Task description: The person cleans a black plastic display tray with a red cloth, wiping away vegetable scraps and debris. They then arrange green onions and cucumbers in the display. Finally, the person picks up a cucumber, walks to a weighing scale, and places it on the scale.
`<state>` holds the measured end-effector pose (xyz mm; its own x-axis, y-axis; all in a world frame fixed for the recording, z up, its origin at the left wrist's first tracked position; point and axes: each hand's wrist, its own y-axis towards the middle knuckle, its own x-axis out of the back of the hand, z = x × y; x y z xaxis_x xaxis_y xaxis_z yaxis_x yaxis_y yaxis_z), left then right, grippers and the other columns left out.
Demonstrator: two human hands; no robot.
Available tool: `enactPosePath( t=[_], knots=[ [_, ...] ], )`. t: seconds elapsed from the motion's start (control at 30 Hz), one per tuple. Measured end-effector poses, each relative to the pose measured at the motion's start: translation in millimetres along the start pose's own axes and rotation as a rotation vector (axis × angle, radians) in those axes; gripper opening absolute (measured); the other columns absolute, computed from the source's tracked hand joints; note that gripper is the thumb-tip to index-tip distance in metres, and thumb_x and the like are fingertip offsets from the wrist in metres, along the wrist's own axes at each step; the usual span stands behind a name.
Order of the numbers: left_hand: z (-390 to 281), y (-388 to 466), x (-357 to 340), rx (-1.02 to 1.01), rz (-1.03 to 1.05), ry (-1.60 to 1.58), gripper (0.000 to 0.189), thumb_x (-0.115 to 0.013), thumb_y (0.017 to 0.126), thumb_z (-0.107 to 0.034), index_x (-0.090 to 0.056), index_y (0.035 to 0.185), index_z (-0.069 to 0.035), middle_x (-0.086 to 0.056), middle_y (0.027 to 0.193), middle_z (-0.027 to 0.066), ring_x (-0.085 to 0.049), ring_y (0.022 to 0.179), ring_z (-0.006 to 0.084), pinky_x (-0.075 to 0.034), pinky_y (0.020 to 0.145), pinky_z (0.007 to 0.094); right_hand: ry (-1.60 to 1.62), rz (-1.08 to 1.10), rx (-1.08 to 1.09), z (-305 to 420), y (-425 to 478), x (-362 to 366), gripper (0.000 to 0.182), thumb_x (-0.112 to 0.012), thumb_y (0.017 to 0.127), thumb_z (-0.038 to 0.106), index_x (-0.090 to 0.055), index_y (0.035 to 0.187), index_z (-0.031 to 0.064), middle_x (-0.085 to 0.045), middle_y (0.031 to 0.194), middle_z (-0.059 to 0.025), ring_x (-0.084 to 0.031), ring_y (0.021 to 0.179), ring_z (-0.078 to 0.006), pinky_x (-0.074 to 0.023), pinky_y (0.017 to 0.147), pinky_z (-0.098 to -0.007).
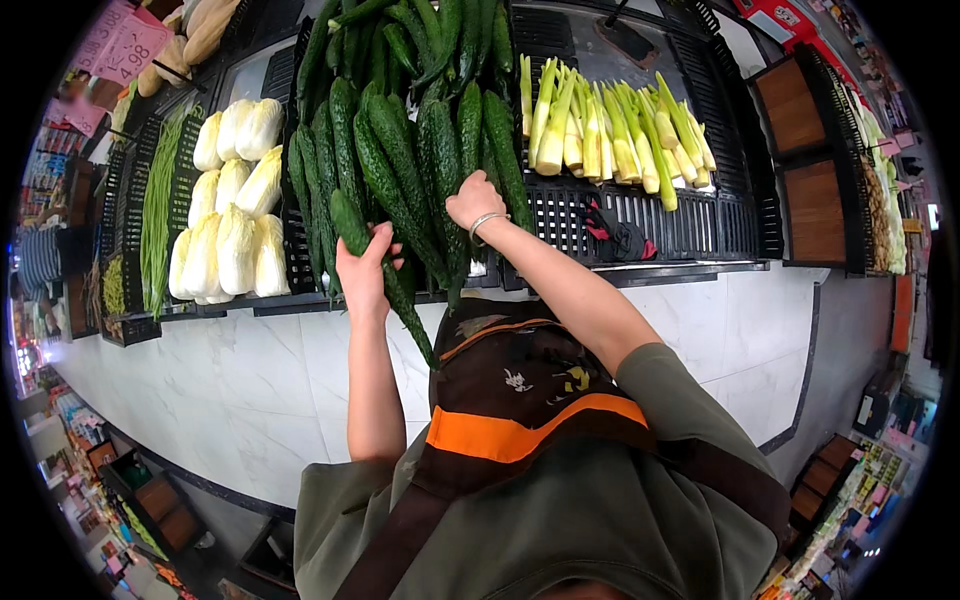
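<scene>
My left hand [365, 274] is wrapped around a dark green cucumber [410, 319], which slants across the front edge of the stand, its lower end pointing towards my apron [517, 367]. To the right, my right hand [477, 200], with a bracelet at the wrist, rests on the heap of bumpy cucumbers [390, 142]. Its fingers curl down against a long cucumber [442, 146]; their tips are hidden, so I cannot tell whether they grip it. The heaped cucumbers lie mostly lengthwise, some overhanging the front edge.
Napa cabbages [235, 225] are stacked left of the cucumbers, beside long green beans [161, 217]. Pale-green vegetable stems [622, 135] lie on the right over black slatted crates [701, 225]. A black-and-red cloth item, possibly gloves [622, 238], lies near the front. Pink price signs [124, 45] stand at upper left.
</scene>
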<state>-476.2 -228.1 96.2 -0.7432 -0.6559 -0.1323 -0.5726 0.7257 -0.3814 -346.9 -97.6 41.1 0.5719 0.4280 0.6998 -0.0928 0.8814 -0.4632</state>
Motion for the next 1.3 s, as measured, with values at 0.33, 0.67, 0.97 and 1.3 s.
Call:
enactPosePath(
  t=[0.33, 0.67, 0.97, 1.3],
  knots=[
    [12, -14, 14, 0.032, -0.053, 0.047, 0.026, -0.072, 0.082, -0.011, -0.054, 0.1, -0.007, -0.061, 0.085, 0.0028, -0.058, 0.066, 0.0108, -0.047, 0.051, 0.0248, 0.246, -0.124, 0.083, 16, -42, -11, 0.075, -0.064, 0.074, 0.014, -0.027, 0.134, -0.0109, -0.038, 0.118, -0.0355, -0.062, 0.087, -0.0478, -0.0538, 0.078, -0.0456],
    [16, -21, -9, 0.005, -0.026, 0.033, 0.024, -0.07, 0.084, -0.01, -0.053, 0.1, -0.005, -0.063, 0.087, 0.0038, -0.057, 0.064, 0.0106, -0.046, 0.05, 0.0251, 0.185, 0.004, 0.172, 24, -65, -8, 0.089, -0.067, 0.072, 0.018, -0.018, 0.141, -0.0097, -0.003, 0.134, -0.0545, -0.063, 0.082, -0.0497, -0.0543, 0.076, -0.0438],
    [17, -101, 0, -0.021, -0.358, 0.008, 0.03, -0.073, 0.081, -0.015, -0.052, 0.1, -0.007, -0.057, 0.086, 0.0026, -0.056, 0.067, 0.0133, -0.048, 0.053, 0.0276, 0.214, 0.135, 0.243, -23, -66, 1, 0.081, -0.062, 0.074, 0.023, -0.025, 0.141, -0.0062, -0.003, 0.145, -0.0418, -0.06, 0.097, -0.0509, -0.0497, 0.089, -0.0453],
    [44, -201, 85, -0.115, -0.742, -0.31, 0.037, -0.068, 0.084, -0.012, -0.046, 0.112, -0.004, -0.059, 0.095, 0.0063, -0.058, 0.071, 0.014, -0.049, 0.055, 0.0277, 0.494, 0.448, 0.755, -88, -166, -37, 0.018, -0.064, 0.081, 0.016, -0.063, 0.095, 0.0045, -0.062, 0.105, -0.0147, -0.065, 0.072, -0.0261, -0.0517, 0.068, -0.0354]
  ],
)
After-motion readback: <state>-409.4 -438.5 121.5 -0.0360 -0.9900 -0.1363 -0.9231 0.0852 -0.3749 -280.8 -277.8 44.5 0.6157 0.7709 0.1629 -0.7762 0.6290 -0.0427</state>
